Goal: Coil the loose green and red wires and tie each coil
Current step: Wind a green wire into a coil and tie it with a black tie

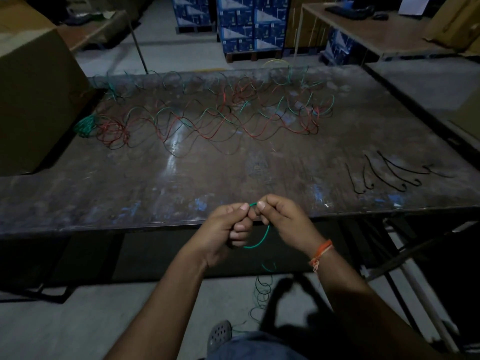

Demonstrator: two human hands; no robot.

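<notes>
Both hands meet just past near edge of surface (pixel 78 193). Left hand (pixel 228 227) and right hand (pixel 283 222) each pinch green wire (pixel 263 236) between thumb and curled fingers; wire loops below hands, seemingly trailing to floor, dim there. Loose red and green wires (pixel 207 120) sprawl across far surface. Green coil (pixel 84 126) at far left. Black ties (pixel 389 175) lie right.

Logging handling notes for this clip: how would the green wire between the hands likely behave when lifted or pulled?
Probably floppy: the green wire sags in a curve below the left hand and right hand. Likely light, since fingertip pinches hold it. It may tangle, as it trails in loops to the floor.
</notes>
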